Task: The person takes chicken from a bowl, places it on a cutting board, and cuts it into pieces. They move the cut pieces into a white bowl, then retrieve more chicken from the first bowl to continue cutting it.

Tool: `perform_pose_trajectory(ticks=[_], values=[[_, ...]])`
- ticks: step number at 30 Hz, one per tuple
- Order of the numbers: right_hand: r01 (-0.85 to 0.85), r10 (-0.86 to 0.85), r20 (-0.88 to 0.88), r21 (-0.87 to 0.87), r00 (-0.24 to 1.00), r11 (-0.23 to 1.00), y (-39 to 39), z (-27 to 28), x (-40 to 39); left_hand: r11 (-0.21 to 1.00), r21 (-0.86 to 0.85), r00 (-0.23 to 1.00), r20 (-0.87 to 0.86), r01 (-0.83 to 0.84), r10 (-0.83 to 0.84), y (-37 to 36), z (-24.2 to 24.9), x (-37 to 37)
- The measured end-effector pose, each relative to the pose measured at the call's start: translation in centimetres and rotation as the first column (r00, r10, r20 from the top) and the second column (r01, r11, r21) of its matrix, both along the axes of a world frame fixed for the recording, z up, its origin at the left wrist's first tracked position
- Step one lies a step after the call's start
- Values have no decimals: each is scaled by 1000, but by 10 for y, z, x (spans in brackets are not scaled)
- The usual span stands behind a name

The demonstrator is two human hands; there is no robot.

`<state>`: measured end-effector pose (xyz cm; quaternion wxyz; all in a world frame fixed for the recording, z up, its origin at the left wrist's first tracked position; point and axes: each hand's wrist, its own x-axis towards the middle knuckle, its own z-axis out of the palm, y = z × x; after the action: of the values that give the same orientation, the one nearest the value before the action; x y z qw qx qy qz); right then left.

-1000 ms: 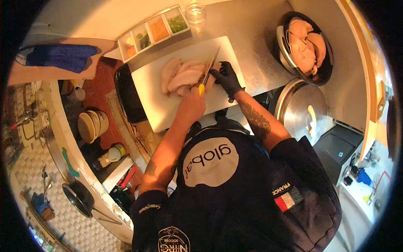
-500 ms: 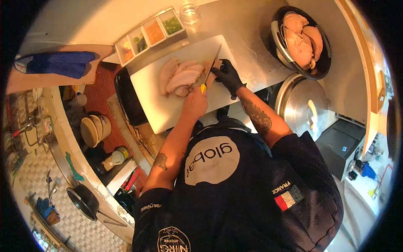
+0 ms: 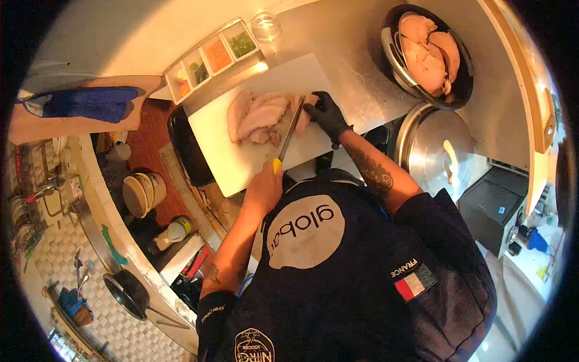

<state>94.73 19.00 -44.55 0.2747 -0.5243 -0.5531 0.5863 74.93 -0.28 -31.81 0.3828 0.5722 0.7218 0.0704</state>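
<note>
My bare left hand (image 3: 263, 188) is wrapped round the yellow handle of a long knife (image 3: 288, 137). The blade points up and to the right, its tip at a small piece of pale meat (image 3: 304, 114) on the white cutting board (image 3: 226, 166). My right hand (image 3: 329, 116), in a black glove, has its fingertips on the far end of that piece, beside the blade. Left of the knife, several larger slices of pale meat (image 3: 262, 117) lie together on the board.
A divided tray (image 3: 210, 76) of chopped ingredients and a glass jar (image 3: 265, 27) stand behind the board. At the right are a black bowl (image 3: 463, 90) with large meat pieces and a big metal lid (image 3: 437, 151). A blue cloth (image 3: 90, 104) hangs at the left.
My left hand has drawn the knife back toward my body and slightly left. The gloved right hand stays by the meat, its fingertips slightly lower.
</note>
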Motion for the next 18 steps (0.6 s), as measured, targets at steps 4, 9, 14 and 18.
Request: perform_pose_trajectory(ticks=[4,9,14,18], values=[[-29,27,83,26,996,999,2,19,0,1000,16,1000,18,-19,19,24,-7,16],[-43,31,189,62,981,997,2,25,6,994,43,995,3,-103,103,66,-36,39],[-198,198,18,188,980,962,12,-25,10,973,219,990,-135,77,-48,66,-99,49],[-84,87,-31,85,996,993,18,-34,13,964,216,988,-2,-153,157,35,-83,44]])
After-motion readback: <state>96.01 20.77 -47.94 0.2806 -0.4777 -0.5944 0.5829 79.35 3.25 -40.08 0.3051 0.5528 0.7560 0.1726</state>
